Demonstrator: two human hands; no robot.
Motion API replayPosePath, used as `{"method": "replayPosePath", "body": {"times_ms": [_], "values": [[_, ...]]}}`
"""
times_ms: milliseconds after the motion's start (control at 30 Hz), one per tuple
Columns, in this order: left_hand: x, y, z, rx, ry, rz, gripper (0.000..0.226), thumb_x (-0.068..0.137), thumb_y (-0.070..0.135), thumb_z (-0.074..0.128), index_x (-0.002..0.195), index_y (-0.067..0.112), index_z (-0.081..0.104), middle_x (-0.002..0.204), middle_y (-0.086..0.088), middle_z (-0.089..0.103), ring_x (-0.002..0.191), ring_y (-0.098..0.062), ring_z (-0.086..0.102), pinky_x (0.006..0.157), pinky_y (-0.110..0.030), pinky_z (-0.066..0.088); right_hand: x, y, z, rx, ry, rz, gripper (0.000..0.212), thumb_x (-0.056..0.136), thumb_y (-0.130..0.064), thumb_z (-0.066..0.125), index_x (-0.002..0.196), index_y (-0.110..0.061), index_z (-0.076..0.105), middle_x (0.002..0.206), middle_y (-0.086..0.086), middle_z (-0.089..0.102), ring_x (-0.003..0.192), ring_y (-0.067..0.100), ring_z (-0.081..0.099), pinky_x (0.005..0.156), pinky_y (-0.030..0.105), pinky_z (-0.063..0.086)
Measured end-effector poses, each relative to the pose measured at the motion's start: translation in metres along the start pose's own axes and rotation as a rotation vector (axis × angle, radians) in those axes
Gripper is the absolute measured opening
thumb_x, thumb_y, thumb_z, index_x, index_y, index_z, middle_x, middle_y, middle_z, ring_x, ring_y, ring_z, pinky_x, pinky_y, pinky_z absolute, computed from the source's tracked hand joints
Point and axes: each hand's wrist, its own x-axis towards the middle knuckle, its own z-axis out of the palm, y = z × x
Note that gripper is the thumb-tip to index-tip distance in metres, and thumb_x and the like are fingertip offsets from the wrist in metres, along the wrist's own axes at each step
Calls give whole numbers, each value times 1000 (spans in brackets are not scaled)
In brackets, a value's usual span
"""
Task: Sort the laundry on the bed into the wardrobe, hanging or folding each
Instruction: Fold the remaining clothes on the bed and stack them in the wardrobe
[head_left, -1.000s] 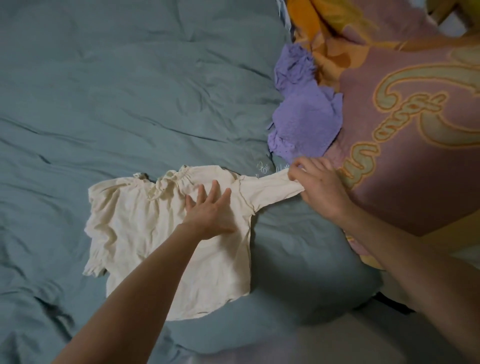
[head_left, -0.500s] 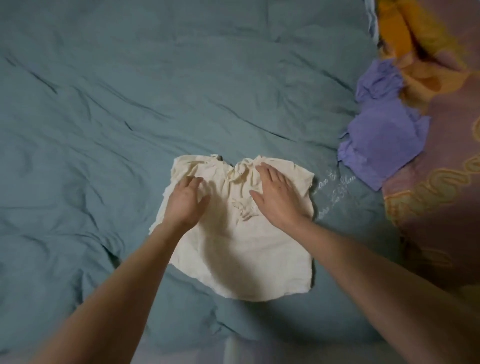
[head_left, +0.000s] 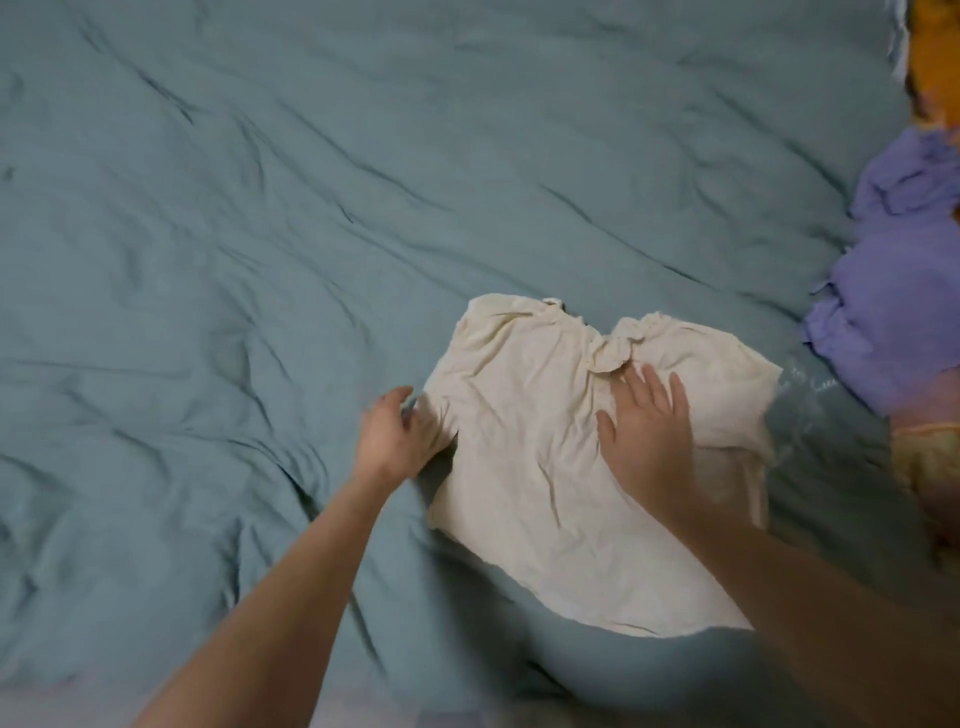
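Scene: a person is folding a cream top (head_left: 545, 467) on a bed covered in a blue-grey duvet (head_left: 260, 260), seen from the head camera.

Right hand: the right hand (head_left: 649, 431) is lying flat with fingers straight and slightly spread, pressing the upper chest of the top just below its gathered neckline.

Left hand: the left hand (head_left: 397, 441) is curling its fingers round the top's outer edge at sleeve height, pinching a bunch of cloth there.

Where the top is lying: it is spreading out between and under both hands, its body running back from the right palm toward the person.

Direction: the neckline is pointing away from the person, the hem toward them; the long axis is running neck to hem, tilted a little so the hem trails to the right.

Progress: the sleeve beyond the right hand appears to be lying folded in over the body; the side under the left hand looks to be only now being gathered, so the fold is judged partly done.

Remaining: a purple garment (head_left: 893, 291) is waiting well off beyond the right hand, beside a patterned blanket (head_left: 930, 457); no wardrobe is showing, so nothing is seen put away.
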Motion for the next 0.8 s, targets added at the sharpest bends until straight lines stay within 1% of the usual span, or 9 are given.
{"method": "replayPosePath", "body": {"times_ms": [100, 167, 233, 300, 367, 467, 567, 667, 800], "values": [[7, -8, -7, -19, -138, -31, 36, 96, 18, 54, 125, -4, 53, 122, -23, 60, 112, -35, 56, 93, -37, 41, 14, -36, -26, 148, 262, 8, 27, 90, -27, 44, 98, -11, 65, 95, 7, 65, 91, 30, 56, 89, 40, 36], [10, -11, -7, -42, -184, -38, 40, 94, 22, 55, 121, -7, 53, 120, -26, 59, 109, -36, 56, 91, -38, 40, 34, -62, -35, 284, 266, -70, 26, 90, -27, 43, 97, -12, 62, 96, 6, 62, 90, 27, 54, 85, 37, 36], [12, -10, -8, -74, -194, -22, 55, 84, 35, 49, 119, -7, 54, 118, -24, 60, 108, -35, 56, 89, -37, 40, 61, -84, -35, 374, 188, -145, 28, 90, -26, 41, 104, -10, 60, 104, 7, 60, 98, 27, 52, 89, 35, 36], [17, -10, -5, -95, -179, -6, 61, 74, 37, 43, 117, -4, 57, 115, -21, 63, 107, -33, 58, 89, -37, 42, 88, -100, -33, 396, 58, -205, 28, 93, -23, 47, 115, -10, 57, 118, 7, 58, 112, 26, 48, 97, 33, 33], [26, -14, 0, -89, -175, 0, 56, 75, 41, 42, 115, 5, 60, 111, -16, 65, 105, -31, 59, 90, -38, 45, 111, -108, -28, 393, -125, -250, 35, 95, -23, 51, 128, -11, 52, 133, 6, 51, 126, 25, 41, 105, 33, 29], [46, -25, 12, -22, -219, -14, 45, 84, 44, 47, 110, 12, 63, 105, -12, 67, 101, -32, 60, 87, -38, 46, 134, -110, -23, 356, -367, -265, 48, 94, -27, 54, 138, -12, 42, 143, 5, 42, 134, 23, 32, 109, 33, 27], [52, -24, 10, -25, -241, -39, 21, 92, 29, 56, 79, 12, 60, 83, -10, 65, 83, -29, 58, 72, -31, 42, 147, -107, -23, 342, -495, -237, 50, 90, -23, 62, 134, -10, 43, 138, 9, 49, 128, 25, 43, 101, 29, 31], [58, -28, -8, -193, -120, -86, 21, 96, 18, 50, 76, 10, 50, 75, -8, 52, 74, -22, 46, 62, -29, 28, 156, -107, -20, 260, -506, -216, 43, 86, -17, 64, 127, -7, 52, 128, 14, 58, 119, 29, 52, 91, 28, 35], [70, -50, -57, -363, 193, -162, 20, 91, 17, 61, 76, 9, 52, 65, -2, 50, 68, -20, 44, 59, -28, 27, 167, -118, -13, 219, -436, -147, 27, 83, -13, 65, 108, -4, 58, 114, 20, 61, 111, 33, 55, 84, 31, 38]]}}
